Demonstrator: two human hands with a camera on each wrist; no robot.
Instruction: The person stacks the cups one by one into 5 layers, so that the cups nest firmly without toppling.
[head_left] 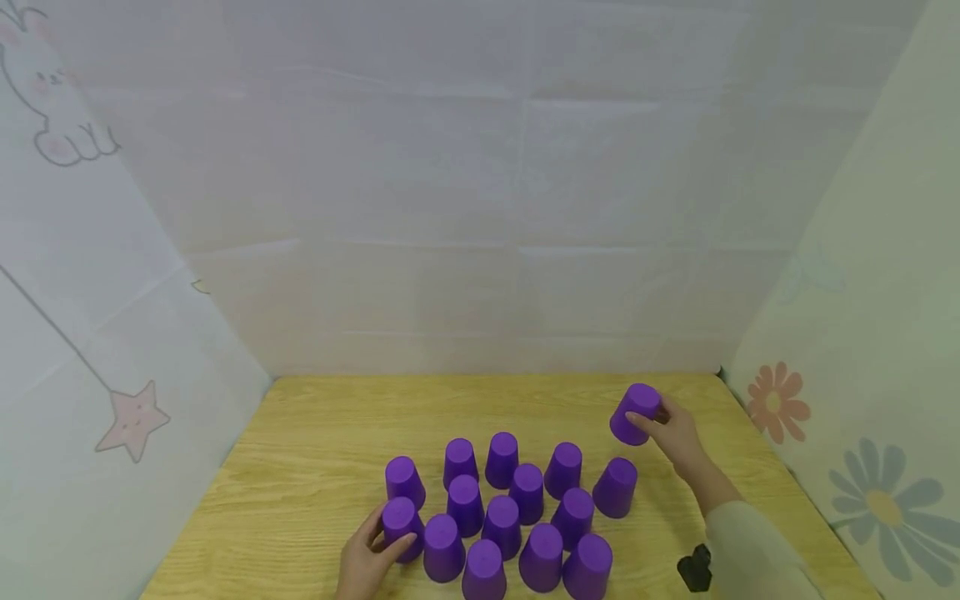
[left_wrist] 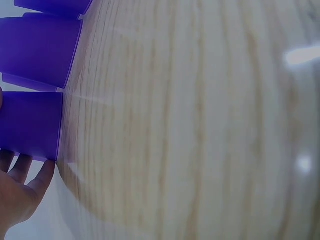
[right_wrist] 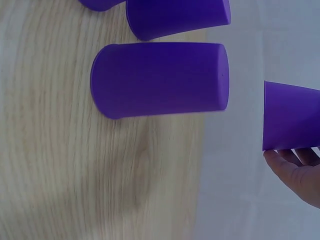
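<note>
Several purple cups stand upside down in a cluster on the wooden table. My left hand grips a purple cup at the cluster's left edge, thumb on its near side; the left wrist view shows fingers along that cup, its rim at or close to the table. At the right, my right hand holds another upside-down cup raised above the table, pinched between thumb and fingers. Below it stands the cluster's rightmost cup, seen large in the right wrist view, apart from the held cup.
The wooden table runs back to a pale cloth wall, with printed cloth at both sides. A small black object lies on the table beside my right sleeve. More cups stand close together at the front.
</note>
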